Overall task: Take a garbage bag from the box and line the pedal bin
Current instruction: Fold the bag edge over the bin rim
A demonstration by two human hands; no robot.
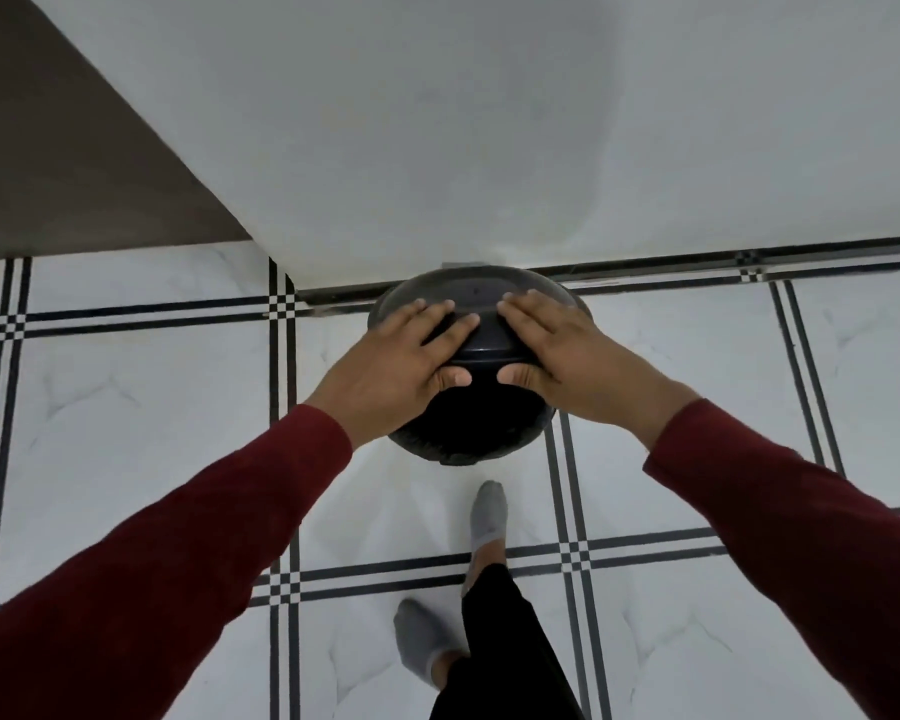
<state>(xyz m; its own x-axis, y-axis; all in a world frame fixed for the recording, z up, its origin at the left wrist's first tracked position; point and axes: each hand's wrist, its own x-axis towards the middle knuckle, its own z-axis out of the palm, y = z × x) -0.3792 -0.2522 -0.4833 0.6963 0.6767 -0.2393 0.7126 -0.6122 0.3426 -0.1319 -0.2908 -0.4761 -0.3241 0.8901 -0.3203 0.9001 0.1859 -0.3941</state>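
A dark round pedal bin (468, 428) stands on the tiled floor against the white wall. Its grey lid (481, 298) is half raised, and the inside below it looks black, with a crinkled black garbage bag (458, 449) edge folded over the front rim. My left hand (401, 356) and my right hand (557, 350) both hold the lid's front edge, fingers flat on top and thumbs under the rim. The box of bags is out of view.
A white wall (489, 122) rises right behind the bin, with a dark brown panel (63, 163) to the left. My two feet in grey socks (487, 511) stand on the white floor tiles with black stripes (281, 459) just in front of the bin.
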